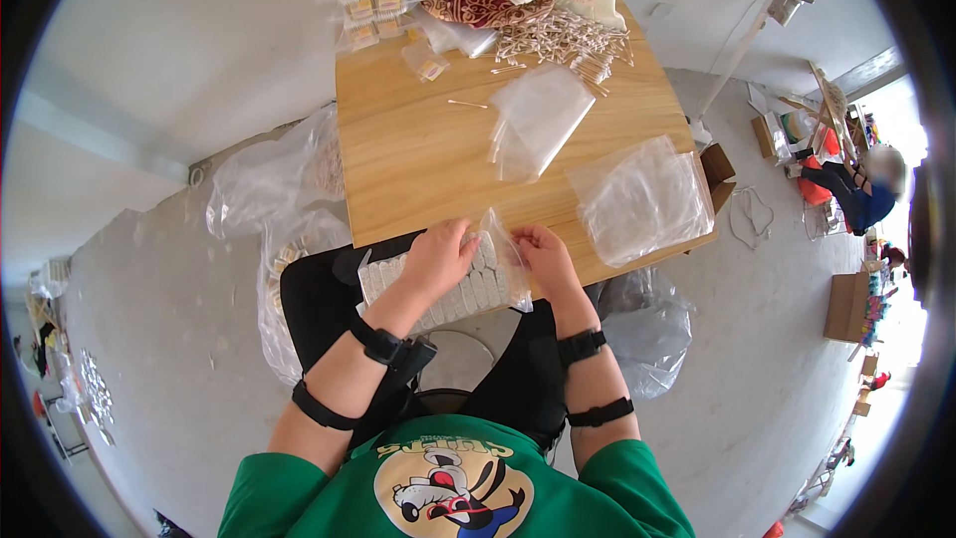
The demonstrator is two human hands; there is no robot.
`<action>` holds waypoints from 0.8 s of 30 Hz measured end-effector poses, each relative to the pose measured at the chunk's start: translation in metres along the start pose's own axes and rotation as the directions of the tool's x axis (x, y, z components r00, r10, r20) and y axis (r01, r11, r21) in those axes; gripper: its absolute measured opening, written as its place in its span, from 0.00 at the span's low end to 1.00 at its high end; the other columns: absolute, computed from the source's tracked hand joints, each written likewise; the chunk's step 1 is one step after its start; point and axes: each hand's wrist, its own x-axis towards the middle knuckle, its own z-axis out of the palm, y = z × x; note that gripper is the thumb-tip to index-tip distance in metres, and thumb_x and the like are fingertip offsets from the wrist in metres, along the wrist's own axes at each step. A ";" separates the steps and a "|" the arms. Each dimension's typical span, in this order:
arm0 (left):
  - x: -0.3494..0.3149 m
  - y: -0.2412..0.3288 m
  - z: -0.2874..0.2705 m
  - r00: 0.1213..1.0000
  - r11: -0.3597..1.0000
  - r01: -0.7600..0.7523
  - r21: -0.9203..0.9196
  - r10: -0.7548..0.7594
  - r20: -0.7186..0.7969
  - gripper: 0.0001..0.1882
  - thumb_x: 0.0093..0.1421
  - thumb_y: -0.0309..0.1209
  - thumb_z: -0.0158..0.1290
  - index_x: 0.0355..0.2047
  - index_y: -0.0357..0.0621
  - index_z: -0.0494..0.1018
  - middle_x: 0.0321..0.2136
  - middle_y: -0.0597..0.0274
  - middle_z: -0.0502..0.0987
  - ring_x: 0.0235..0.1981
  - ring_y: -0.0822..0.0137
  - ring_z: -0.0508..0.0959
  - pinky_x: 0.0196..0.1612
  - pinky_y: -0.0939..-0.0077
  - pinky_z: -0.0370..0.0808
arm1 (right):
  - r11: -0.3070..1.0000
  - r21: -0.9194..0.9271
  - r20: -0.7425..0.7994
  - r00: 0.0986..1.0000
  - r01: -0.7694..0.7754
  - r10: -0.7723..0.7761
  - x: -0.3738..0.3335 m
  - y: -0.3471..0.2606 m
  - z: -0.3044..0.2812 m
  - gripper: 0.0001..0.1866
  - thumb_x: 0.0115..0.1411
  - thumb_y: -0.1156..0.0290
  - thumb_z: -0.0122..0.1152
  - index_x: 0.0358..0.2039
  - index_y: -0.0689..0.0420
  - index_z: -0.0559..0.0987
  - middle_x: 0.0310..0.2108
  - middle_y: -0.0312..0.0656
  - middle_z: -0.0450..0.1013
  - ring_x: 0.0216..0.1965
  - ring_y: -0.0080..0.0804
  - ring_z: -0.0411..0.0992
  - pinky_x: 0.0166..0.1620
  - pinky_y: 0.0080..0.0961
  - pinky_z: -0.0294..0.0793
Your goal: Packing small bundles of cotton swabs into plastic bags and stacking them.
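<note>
We can't really make out what's in the white, blocky bundles [484, 285] packed in rows, since the left hand [438, 257] and its forearm cover a good chunk, and we can't tell if those curled fingers actually grip anything. They're in a clear, crinkly plastic bag [517, 280] over the lap at the near edge of the wood-grain table [418, 159], with flat, filmy bags [647, 201] to the right and a loose heap of thin swabs [558, 40] far off. Both forearms angle inward, and we see the right hand [546, 257] pinching the bag's right edge.
</note>
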 end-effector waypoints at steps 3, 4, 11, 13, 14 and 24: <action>-0.008 0.001 0.001 0.997 0.988 0.059 0.145 -0.064 0.032 0.12 0.59 0.34 0.51 0.36 0.37 0.71 0.31 0.48 0.77 0.34 0.50 0.77 0.36 0.57 0.72 | 0.916 0.076 0.304 0.884 -0.395 0.355 0.011 -0.012 0.004 0.09 0.60 0.76 0.56 0.42 0.63 0.75 0.32 0.37 0.74 0.28 0.23 0.71 0.32 0.17 0.72; -0.009 0.002 0.002 1.000 0.983 0.000 0.184 0.003 -0.018 0.11 0.58 0.34 0.51 0.36 0.38 0.71 0.31 0.51 0.77 0.34 0.52 0.77 0.37 0.58 0.72 | 0.892 0.100 0.360 0.852 -0.440 0.380 0.013 -0.016 0.004 0.10 0.59 0.76 0.57 0.42 0.62 0.75 0.31 0.36 0.73 0.27 0.22 0.70 0.30 0.16 0.70; -0.010 0.004 0.006 0.982 0.963 -0.085 0.257 0.124 -0.141 0.07 0.56 0.30 0.53 0.34 0.43 0.70 0.28 0.59 0.76 0.33 0.57 0.76 0.38 0.63 0.70 | 0.905 0.141 0.457 0.838 -0.400 0.299 0.016 -0.022 0.017 0.12 0.57 0.74 0.61 0.41 0.59 0.73 0.26 0.30 0.68 0.22 0.17 0.63 0.23 0.14 0.60; -0.009 0.004 0.006 0.981 0.963 -0.088 0.253 0.128 -0.145 0.08 0.55 0.30 0.53 0.34 0.43 0.70 0.28 0.59 0.75 0.33 0.57 0.76 0.37 0.64 0.70 | 0.896 0.171 0.462 0.837 -0.409 0.294 0.015 -0.025 0.021 0.12 0.57 0.74 0.61 0.41 0.59 0.73 0.26 0.30 0.68 0.22 0.16 0.63 0.23 0.14 0.60; -0.009 0.004 0.006 0.978 0.963 -0.099 0.252 0.141 -0.155 0.08 0.54 0.29 0.53 0.34 0.42 0.70 0.27 0.60 0.75 0.32 0.57 0.76 0.37 0.64 0.70 | 0.891 0.201 0.466 0.840 -0.407 0.279 0.015 -0.026 0.022 0.11 0.56 0.75 0.61 0.40 0.59 0.73 0.27 0.30 0.68 0.23 0.16 0.63 0.23 0.14 0.59; -0.006 0.007 0.003 0.981 0.972 -0.097 0.214 0.129 -0.143 0.10 0.51 0.26 0.56 0.35 0.40 0.72 0.28 0.58 0.75 0.32 0.56 0.75 0.38 0.64 0.70 | 0.943 0.128 0.422 0.877 -0.309 0.230 0.011 -0.029 0.033 0.09 0.57 0.75 0.62 0.37 0.58 0.73 0.28 0.27 0.69 0.26 0.12 0.63 0.26 0.12 0.61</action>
